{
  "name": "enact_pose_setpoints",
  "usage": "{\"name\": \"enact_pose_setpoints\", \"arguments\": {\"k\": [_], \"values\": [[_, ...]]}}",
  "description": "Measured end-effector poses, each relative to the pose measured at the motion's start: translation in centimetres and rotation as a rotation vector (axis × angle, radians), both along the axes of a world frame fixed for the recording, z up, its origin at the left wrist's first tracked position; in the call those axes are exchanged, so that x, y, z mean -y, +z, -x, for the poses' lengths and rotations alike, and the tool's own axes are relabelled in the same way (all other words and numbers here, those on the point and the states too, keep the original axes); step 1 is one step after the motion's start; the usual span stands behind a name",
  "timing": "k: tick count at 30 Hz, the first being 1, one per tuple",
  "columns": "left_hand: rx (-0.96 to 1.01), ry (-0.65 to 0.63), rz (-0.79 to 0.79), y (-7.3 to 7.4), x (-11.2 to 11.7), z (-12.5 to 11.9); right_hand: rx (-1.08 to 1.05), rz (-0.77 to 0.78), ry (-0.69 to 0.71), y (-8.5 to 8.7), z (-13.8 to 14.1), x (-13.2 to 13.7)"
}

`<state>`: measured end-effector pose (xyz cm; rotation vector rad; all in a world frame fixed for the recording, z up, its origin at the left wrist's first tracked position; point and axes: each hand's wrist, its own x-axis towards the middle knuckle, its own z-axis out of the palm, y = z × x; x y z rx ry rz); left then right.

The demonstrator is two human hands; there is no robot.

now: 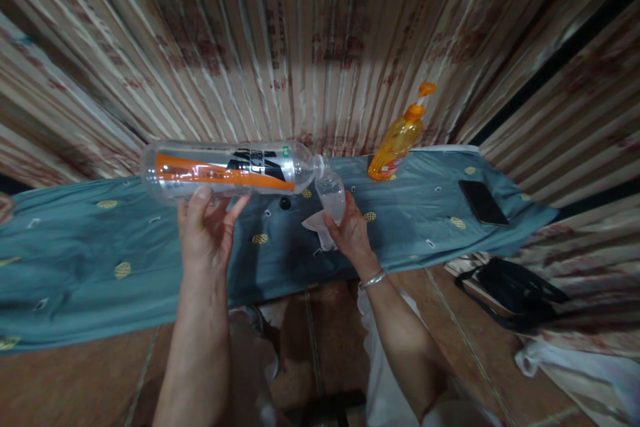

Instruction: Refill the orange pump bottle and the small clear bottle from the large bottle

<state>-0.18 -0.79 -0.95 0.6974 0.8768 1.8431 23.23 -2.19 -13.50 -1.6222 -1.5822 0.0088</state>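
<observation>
My left hand [206,230] grips a large clear plastic bottle [230,170] with an orange and black label, held on its side above the table. The bottle's mouth points right and meets the rim of a small clear cup [333,195]. My right hand [350,230] is closed around that cup and also holds a crumpled white tissue [320,227] beneath it. A thin bangle circles my right wrist. The black bottle cap [285,203] lies on the cloth just behind the hands.
A teal cloth with yellow medallions [75,260] covers the long table. An orange pump bottle [397,140] stands at the back, a black phone [483,202] lies to the right. A black bag [515,290] sits on the floor at right. Striped curtains hang behind.
</observation>
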Motion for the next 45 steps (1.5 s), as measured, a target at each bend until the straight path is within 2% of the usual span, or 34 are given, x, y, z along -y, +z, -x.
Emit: {"name": "enact_pose_setpoints", "arguments": {"k": [10, 17, 27, 45], "values": [[0.008, 0.004, 0.001, 0.36, 0.16, -0.2, 0.0, 0.016, 0.016, 0.32, -0.05, 0.13], [-0.011, -0.004, -0.01, 0.08, -0.03, 0.0, 0.007, 0.013, 0.002, 0.08, 0.02, 0.09], [0.031, -0.007, 0.01, 0.55, 0.04, -0.18, 0.007, 0.007, 0.003, -0.06, 0.01, -0.01], [-0.051, -0.035, 0.006, -0.25, -0.14, 0.36, 0.008, 0.023, 0.002, 0.09, -0.05, 0.09]]}}
